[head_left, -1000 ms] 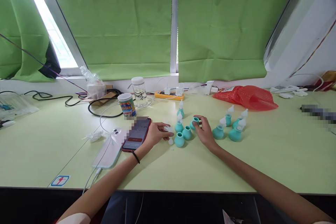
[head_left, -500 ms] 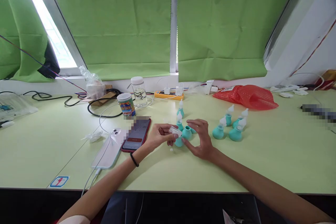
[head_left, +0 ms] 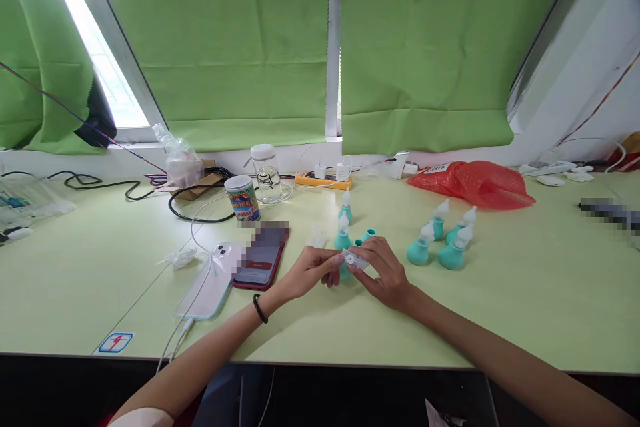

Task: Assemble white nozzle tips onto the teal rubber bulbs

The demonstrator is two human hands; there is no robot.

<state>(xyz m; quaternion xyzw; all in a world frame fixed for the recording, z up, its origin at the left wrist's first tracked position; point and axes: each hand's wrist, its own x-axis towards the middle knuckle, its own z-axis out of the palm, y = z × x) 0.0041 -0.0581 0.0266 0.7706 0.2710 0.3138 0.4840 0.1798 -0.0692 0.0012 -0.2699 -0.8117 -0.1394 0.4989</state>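
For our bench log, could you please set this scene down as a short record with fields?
Left hand: pinching the translucent piece
Right hand: gripping the same piece
Open teal bulbs: by the hands, partly hidden
White-tipped teal bulbs: two beyond the hands, four to the right
Left side: red-cased phone, pale phone
Far side: red bag

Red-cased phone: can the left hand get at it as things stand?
Probably, once freed: left hand and right hand both hold a clear piece, but only bare table separates the left from the phone.
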